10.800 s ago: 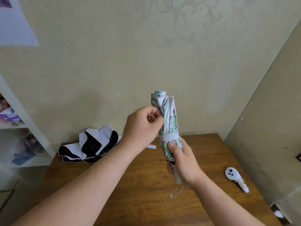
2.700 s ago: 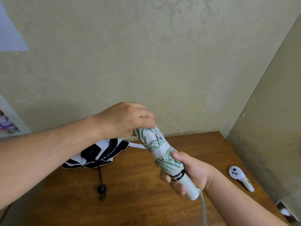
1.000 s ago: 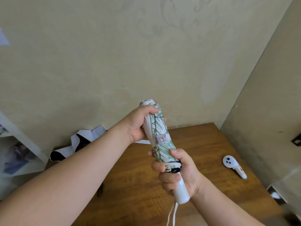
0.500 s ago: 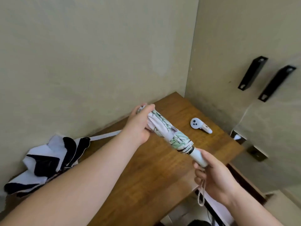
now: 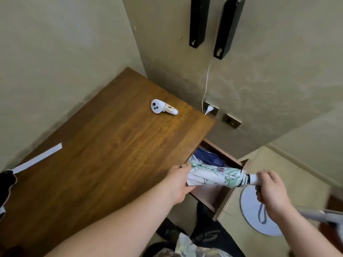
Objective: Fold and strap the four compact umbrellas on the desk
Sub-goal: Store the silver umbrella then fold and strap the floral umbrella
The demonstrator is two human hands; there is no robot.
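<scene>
A folded, strapped white umbrella with a green leaf print lies level in the air over an open wooden drawer at the desk's right end. My left hand grips its canopy tip end. My right hand holds its white handle, and the wrist loop dangles below. A dark blue folded umbrella lies inside the drawer. Only the edge of the black-and-white umbrella shows at the far left of the brown desk.
A white controller lies near the desk's far right corner. A white strap strip lies at the back left. Wall sockets with a white plugged cable sit beside the desk. A round white object is on the floor below.
My view has swung right and down to the desk's right end. Both hands have carried the leaf-print umbrella off the desktop to just above the open drawer, turning it level.
</scene>
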